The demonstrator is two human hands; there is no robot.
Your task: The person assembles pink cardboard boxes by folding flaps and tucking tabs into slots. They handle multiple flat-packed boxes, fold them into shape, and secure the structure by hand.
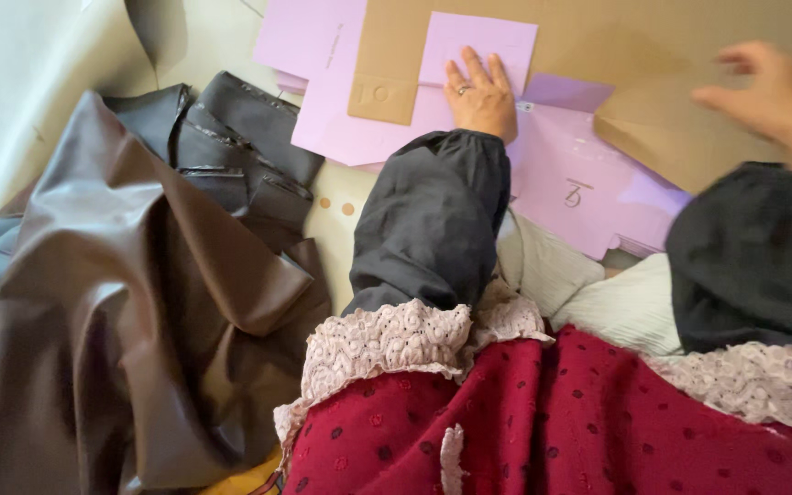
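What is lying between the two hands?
In the head view, between the left hand and the blurred right hand lie a lilac paper flap and part of a brown cardboard sheet.

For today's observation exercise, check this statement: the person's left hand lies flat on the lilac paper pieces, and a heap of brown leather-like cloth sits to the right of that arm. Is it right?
Not quite. The head view shows the brown leather-like cloth to the left of that arm, not the right. The left hand does lie flat on the lilac paper pieces.
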